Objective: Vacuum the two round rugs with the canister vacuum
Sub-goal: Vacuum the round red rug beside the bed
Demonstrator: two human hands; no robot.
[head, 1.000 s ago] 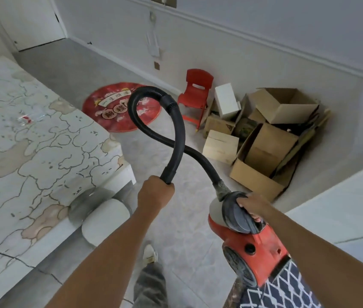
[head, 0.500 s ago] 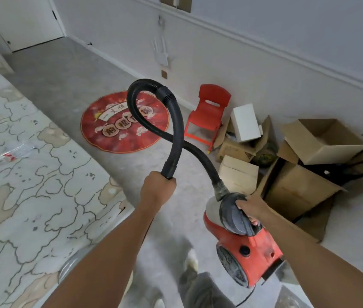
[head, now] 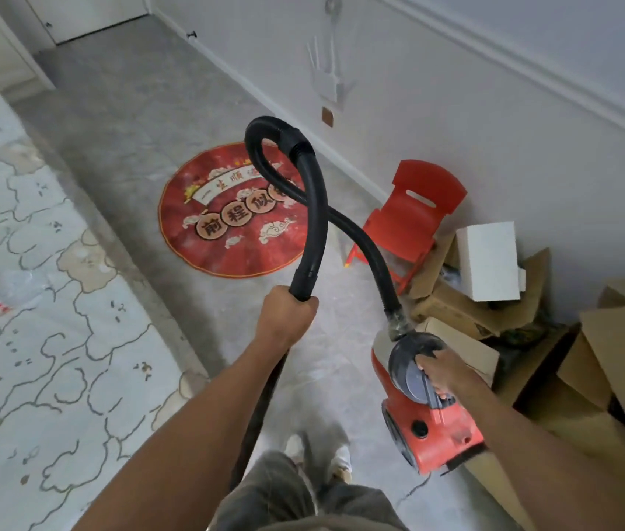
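The red round rug (head: 234,224) lies flat on the grey floor (head: 131,120), with open floor on its far side running up to a closed white door (head: 89,13). The wall's skirting (head: 284,113) passes close along the rug's far right edge. A red plastic chair (head: 414,220) stands just right of the rug against that wall, and past it cardboard boxes (head: 609,362) and a white box (head: 489,262) crowd the right side. Left of the rug, the long edge of a pale cloud-patterned surface (head: 35,300) leaves a strip of bare floor between them. On the rug's near side the floor is bare up to the person's feet. The left hand (head: 286,314) is wrapped tight round the stiff end of the black hose (head: 314,224), which loops above the rug's right half. The right hand (head: 439,371) curls round the top handle of the red canister vacuum (head: 433,427), held near the boxes, well to the near right of the rug.
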